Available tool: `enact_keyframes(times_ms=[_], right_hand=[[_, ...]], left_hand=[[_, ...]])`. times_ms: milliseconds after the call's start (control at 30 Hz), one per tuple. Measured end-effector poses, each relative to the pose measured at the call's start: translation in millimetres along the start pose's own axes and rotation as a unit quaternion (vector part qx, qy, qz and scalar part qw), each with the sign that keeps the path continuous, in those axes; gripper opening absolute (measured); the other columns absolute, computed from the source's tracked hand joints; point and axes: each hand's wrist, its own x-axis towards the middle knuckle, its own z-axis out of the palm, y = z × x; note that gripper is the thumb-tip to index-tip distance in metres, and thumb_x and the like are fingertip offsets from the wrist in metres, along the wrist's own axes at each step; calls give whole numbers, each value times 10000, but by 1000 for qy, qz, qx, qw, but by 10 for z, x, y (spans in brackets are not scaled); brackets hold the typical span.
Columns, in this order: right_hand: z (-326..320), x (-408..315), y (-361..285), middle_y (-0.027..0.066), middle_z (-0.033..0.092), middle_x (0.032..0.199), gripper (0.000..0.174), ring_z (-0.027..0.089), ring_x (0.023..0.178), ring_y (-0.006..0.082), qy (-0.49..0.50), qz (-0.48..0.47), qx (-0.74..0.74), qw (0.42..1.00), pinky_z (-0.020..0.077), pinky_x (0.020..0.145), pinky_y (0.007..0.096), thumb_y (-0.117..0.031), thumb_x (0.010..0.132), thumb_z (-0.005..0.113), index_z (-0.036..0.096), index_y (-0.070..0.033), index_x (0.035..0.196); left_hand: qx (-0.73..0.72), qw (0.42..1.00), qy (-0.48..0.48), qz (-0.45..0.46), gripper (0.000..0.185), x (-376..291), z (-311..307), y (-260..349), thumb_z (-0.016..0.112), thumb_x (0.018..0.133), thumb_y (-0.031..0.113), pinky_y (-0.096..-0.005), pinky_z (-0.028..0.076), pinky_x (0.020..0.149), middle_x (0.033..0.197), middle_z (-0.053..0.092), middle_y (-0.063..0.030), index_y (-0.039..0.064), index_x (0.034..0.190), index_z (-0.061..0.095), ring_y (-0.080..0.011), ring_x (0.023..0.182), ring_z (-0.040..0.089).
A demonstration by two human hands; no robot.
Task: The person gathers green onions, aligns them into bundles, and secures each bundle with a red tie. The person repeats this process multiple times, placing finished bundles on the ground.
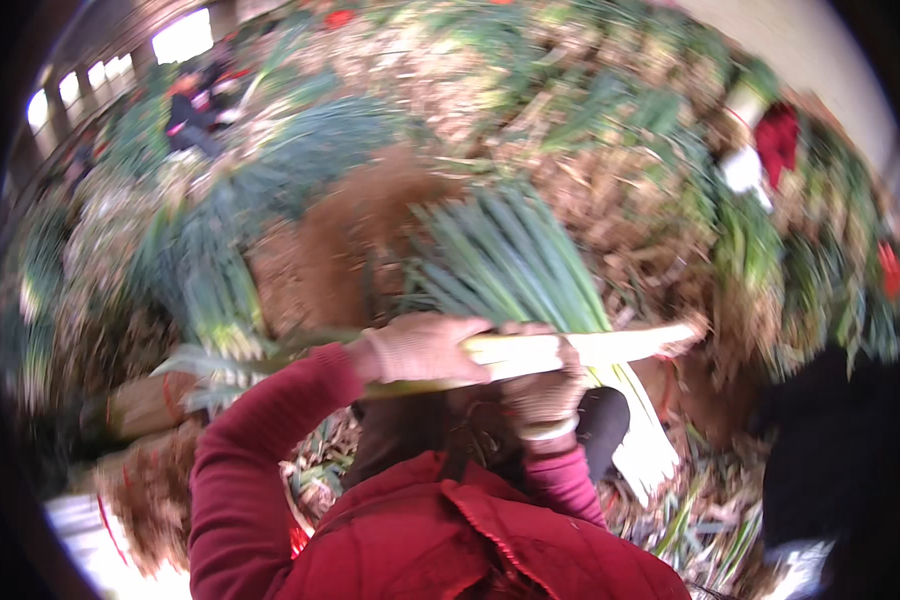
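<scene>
My left hand (427, 346), in a knitted glove, grips a long green onion (630, 345) around the middle. My right hand (544, 397), gloved as well, wraps the pale shank from below. The onion lies crosswise in front of my chest, its roots pointing right and its leaves trailing left past my forearm. How many stalks are in the grip cannot be told. Under it, a bundle of green onions (521, 259) fans its leaves away from me. The white ends of that bundle (645, 442) reach down beside my right knee.
Heaps of onions (210, 270) lie ahead and on the left. A tied root bundle (146, 480) is at lower left. Dry leaf scraps (712, 517) litter the ground at right. A person in dark clothing (817, 450) is close on my right; another person (191, 112) sits farther off.
</scene>
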Motion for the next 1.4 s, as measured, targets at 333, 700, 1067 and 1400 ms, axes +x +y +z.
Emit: enact_keyframes(times_ms=[333, 700, 1067, 1400], right_hand=[[-397, 83, -419, 108, 703, 1172, 435, 693, 1037, 247, 150, -46, -151, 976, 567, 969, 414, -154, 961, 672, 583, -27, 1368], [-467, 516, -845, 1, 677, 1047, 505, 640, 926, 138, 152, -97, -290, 940, 551, 846, 319, -424, 984, 704, 626, -60, 1325], [-676, 514, -839, -6, 721, 979, 235, 632, 818, 76, 236, -223, -356, 876, 503, 696, 241, -197, 994, 755, 679, -59, 1169], [-1144, 344, -1129, 2, 711, 1035, 309, 636, 895, 83, 212, -54, -469, 856, 517, 772, 244, -209, 1000, 749, 700, -15, 1235]], left_hand=[[-385, 898, -93, -193, 505, 111, 613, -541, 819, 846, 293, -271, 513, 917, 1085, 734, -42, -9, 1236, 704, -114, 969, 662], [-457, 865, -102, -183, 499, 188, 513, -460, 771, 943, 398, -281, 564, 802, 958, 734, -74, -17, 1209, 697, -132, 840, 685], [-451, 846, -119, -257, 560, 17, 807, -652, 809, 899, 399, -284, 535, 896, 1092, 747, -69, -17, 1259, 701, -145, 953, 692], [-464, 840, -97, -263, 567, -53, 1099, -642, 871, 840, 395, -270, 532, 852, 1041, 748, -49, -17, 1205, 735, -123, 891, 681]])
